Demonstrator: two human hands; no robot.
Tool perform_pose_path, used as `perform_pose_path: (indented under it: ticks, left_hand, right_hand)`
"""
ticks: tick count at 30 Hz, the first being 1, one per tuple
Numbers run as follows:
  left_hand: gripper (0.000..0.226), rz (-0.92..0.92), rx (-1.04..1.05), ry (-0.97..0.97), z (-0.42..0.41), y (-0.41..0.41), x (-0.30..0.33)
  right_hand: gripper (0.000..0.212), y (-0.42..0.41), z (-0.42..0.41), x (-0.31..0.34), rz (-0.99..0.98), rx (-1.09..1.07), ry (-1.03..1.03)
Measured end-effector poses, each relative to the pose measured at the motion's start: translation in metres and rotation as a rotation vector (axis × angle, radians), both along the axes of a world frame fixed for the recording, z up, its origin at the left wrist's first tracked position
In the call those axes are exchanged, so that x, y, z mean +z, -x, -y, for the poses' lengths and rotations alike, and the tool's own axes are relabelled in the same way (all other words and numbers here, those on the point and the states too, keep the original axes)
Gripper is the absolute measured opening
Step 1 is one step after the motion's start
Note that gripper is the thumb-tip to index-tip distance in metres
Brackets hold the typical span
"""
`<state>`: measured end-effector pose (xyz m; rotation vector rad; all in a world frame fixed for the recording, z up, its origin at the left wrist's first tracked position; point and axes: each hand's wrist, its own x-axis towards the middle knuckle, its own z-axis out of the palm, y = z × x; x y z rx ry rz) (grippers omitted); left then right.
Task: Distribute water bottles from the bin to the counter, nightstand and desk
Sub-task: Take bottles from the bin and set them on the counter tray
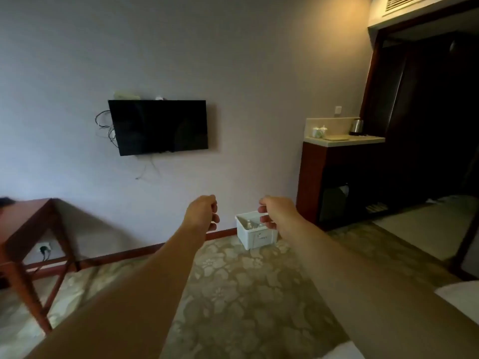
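A white plastic bin (255,238) stands on the carpet against the far wall, with clear water bottles (249,224) showing inside it. Both my arms reach forward toward it. My left hand (203,215) hangs in the air left of the bin, fingers loosely curled, holding nothing. My right hand (274,212) is raised in front of the bin's right rim, fingers loosely curled and empty, well short of the bin. The counter (344,140) stands at the right on a dark cabinet. The wooden desk (24,218) is at the left edge.
A kettle (356,126), cups (319,132) and a tray sit on the counter. A wall TV (158,126) hangs above, cables dangling. White bedding (460,297) shows at the lower right. Patterned carpet (233,294) stretches between me and the bin. A dark doorway lies at the far right.
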<state>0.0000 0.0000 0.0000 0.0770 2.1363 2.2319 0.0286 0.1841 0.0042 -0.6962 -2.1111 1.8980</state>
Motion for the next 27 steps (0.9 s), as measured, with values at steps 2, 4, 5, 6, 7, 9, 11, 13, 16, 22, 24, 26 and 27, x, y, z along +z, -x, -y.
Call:
perform_pose_path:
  ticks: [2,4,5,6,7,9,11,13,16,22,24,26,27]
  left_hand:
    - [0.021,-0.002,-0.016,-0.004,-0.014,0.033,-0.002]
    - [0.02,0.032,-0.041,-0.001,-0.032,0.071,-0.008]
    - [0.021,0.044,-0.051,0.005,-0.042,0.089,-0.013]
    - [0.021,0.046,-0.056,0.027,-0.052,0.106,-0.016]
    - [0.022,0.046,-0.06,0.051,-0.063,0.124,-0.019]
    - [0.026,0.029,-0.066,0.101,-0.087,0.161,-0.021]
    - [0.029,0.01,-0.069,0.136,-0.113,0.202,-0.024]
    - [0.028,0.043,-0.061,0.141,-0.138,0.244,-0.021]
    - [0.027,0.07,-0.03,0.155,-0.169,0.308,-0.018]
    - [0.026,0.059,-0.016,0.111,-0.216,0.419,-0.021]
    - [0.026,0.056,-0.03,0.114,-0.227,0.461,-0.024]
    - [0.025,0.056,-0.05,0.114,-0.239,0.504,-0.029]
    - [0.025,0.05,-0.063,0.114,-0.244,0.527,-0.03]
  right_hand:
    - [0.015,0.03,-0.007,-0.001,0.0,-0.018,-0.011]
    - [0.018,0.067,-0.022,-0.006,0.029,-0.026,-0.02]
    - [0.018,0.084,-0.03,-0.011,0.042,-0.035,-0.034]
    - [0.019,0.103,-0.039,-0.017,0.04,-0.053,-0.043]
    - [0.018,0.122,-0.049,-0.023,0.032,-0.069,-0.036]
    - [0.018,0.164,-0.069,-0.034,0.005,-0.083,0.002]
    - [0.021,0.21,-0.091,-0.042,-0.003,-0.079,0.031]
    - [0.025,0.255,-0.111,-0.043,0.032,-0.057,0.053]
    - [0.026,0.315,-0.14,-0.04,0.04,-0.02,0.052]
    - [0.032,0.422,-0.179,-0.038,-0.012,-0.025,0.112]
    - [0.035,0.462,-0.189,-0.041,-0.017,-0.021,0.127]
    - [0.035,0.503,-0.199,-0.043,-0.01,-0.023,0.113]
    - [0.036,0.523,-0.203,-0.044,-0.011,-0.028,0.101]
